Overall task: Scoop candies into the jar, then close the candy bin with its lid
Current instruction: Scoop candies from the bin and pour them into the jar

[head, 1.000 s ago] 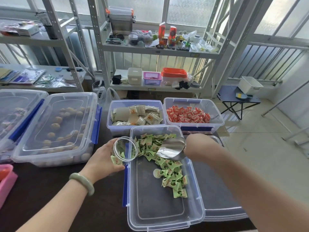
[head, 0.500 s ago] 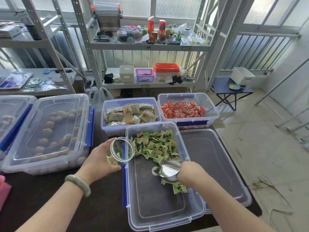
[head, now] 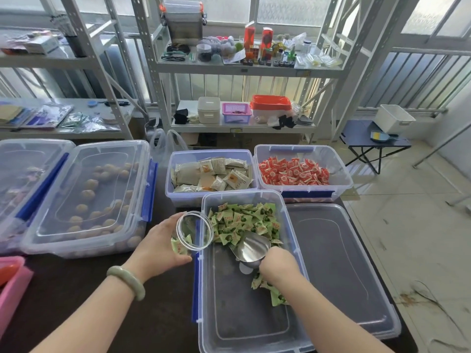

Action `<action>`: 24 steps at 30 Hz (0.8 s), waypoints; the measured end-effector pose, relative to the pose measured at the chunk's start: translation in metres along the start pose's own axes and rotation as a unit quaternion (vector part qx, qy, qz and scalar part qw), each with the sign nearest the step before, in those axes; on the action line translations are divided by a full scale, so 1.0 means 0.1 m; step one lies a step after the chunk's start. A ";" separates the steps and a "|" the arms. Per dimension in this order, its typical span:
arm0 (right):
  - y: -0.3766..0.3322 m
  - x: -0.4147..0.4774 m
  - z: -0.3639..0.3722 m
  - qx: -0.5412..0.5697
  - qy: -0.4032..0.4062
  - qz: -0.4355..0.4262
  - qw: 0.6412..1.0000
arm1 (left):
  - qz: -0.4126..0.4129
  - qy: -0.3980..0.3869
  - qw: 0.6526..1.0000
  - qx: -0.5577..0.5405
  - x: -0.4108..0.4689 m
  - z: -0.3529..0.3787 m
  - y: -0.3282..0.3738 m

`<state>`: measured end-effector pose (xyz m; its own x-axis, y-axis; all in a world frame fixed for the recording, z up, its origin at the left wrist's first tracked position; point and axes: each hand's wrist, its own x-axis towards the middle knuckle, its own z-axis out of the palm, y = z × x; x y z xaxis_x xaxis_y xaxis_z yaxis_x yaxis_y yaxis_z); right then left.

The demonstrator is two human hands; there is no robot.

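An open clear candy bin stands in front of me with green-wrapped candies heaped at its far end. My right hand grips a metal scoop inside the bin, its empty mouth pointing into the heap. My left hand holds a clear jar tilted over the bin's left rim, with a few green candies inside. The bin's clear lid lies flat just to the right of the bin.
Behind the bin stand a bin of beige packets and a bin of red candies. Two lidded bins fill the left of the dark table. A pink tray sits at the left edge. Shelving stands beyond.
My right hand brought the scoop down from beside the jar into the bin, then pushed it forward into the candy heap. The jar stayed in my left hand.
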<state>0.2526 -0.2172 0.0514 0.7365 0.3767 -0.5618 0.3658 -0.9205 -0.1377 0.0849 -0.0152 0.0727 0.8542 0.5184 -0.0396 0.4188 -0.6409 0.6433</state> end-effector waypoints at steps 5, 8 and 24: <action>-0.05 0.11 0.07 0.038 0.000 -0.009 0.999 | -0.011 -0.011 1.000 0.011 0.02 -0.01 0.03; -0.04 0.15 0.19 0.101 0.006 0.003 0.995 | -0.018 -0.014 1.000 0.016 0.03 -0.01 0.03; -0.22 0.26 0.54 0.487 -0.087 0.086 0.865 | -0.017 -0.015 1.000 0.021 0.02 0.00 0.03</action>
<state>0.2327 -0.1931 -0.0045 0.6054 0.2814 -0.7445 -0.4551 -0.6449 -0.6139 0.0883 -0.0160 0.0741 0.8479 0.5236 -0.0837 0.4593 -0.6463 0.6094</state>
